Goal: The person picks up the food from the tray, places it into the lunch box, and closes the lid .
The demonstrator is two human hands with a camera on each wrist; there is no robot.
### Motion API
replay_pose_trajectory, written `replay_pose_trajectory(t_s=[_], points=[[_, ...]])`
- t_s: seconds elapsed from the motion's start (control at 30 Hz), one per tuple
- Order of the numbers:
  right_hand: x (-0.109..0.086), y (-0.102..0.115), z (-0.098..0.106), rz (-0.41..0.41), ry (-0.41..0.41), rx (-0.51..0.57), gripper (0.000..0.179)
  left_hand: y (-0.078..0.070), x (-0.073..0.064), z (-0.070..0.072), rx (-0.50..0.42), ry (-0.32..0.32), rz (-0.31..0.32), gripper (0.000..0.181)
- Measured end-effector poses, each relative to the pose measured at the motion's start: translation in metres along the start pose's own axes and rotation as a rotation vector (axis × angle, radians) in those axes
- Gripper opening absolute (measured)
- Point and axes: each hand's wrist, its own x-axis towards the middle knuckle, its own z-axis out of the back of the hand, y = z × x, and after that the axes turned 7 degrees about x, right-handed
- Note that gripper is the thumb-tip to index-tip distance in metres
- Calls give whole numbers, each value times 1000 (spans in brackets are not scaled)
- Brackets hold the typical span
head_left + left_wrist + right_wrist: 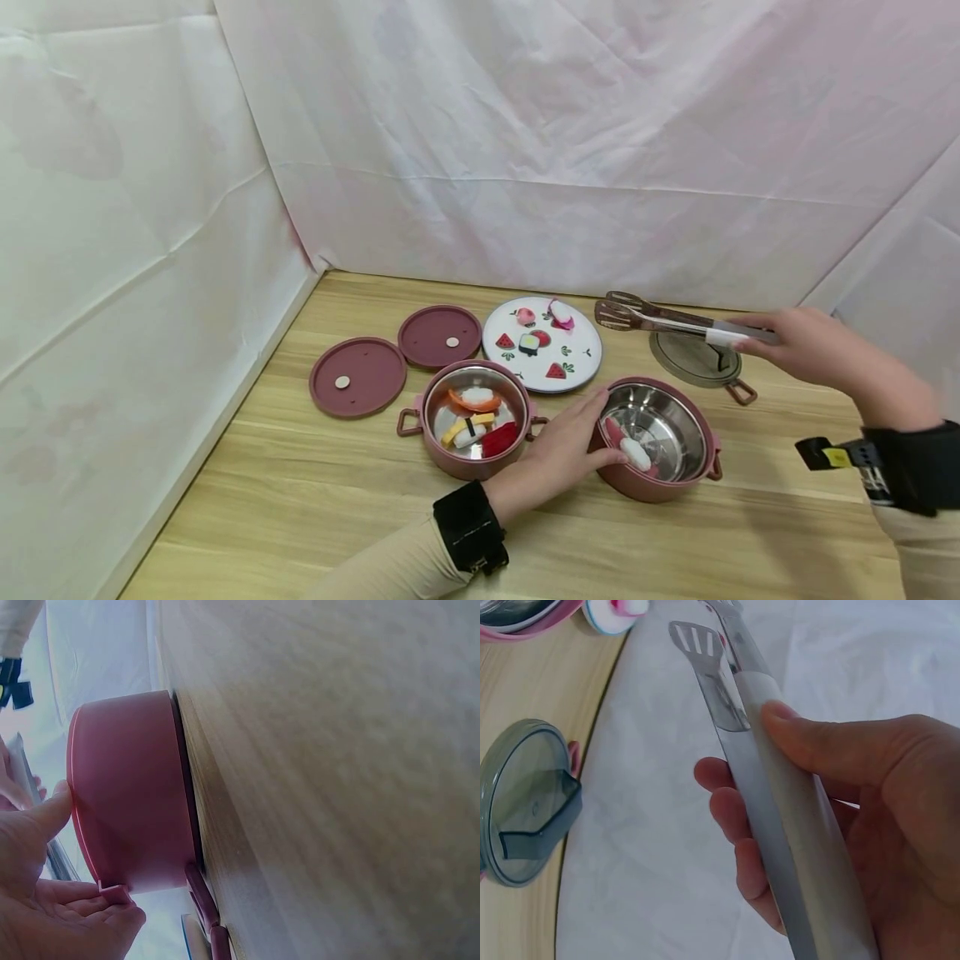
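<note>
My right hand holds a pair of tongs with slotted brown heads, its thumb on one arm and fingers round the other. The tongs' heads hang apart above the back of the table, nothing between them. My left hand grips the left side of the right-hand pot, thumb at the rim and fingers at the side handle. Inside this reddish pot with a steel lining lies a toy sushi piece, white with pink. The left pot contains several toy sushi pieces, including an orange-topped one and a red one.
A white plate with fruit prints stands behind the pots, bearing a pink-and-white piece and a dark-wrapped roll. Two maroon lids lie at the left. A glass lid lies behind the right pot. White cloth encloses the table.
</note>
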Motion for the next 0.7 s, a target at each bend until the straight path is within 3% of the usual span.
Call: replay_pose_trajectory(t_s=[0.3, 0.7], points=[[42, 5, -5, 22, 42, 18, 44, -1, -1, 0, -9, -5, 5, 85], [74, 18, -20, 36, 44, 2, 39, -1, -1, 0, -1, -2, 14, 85]])
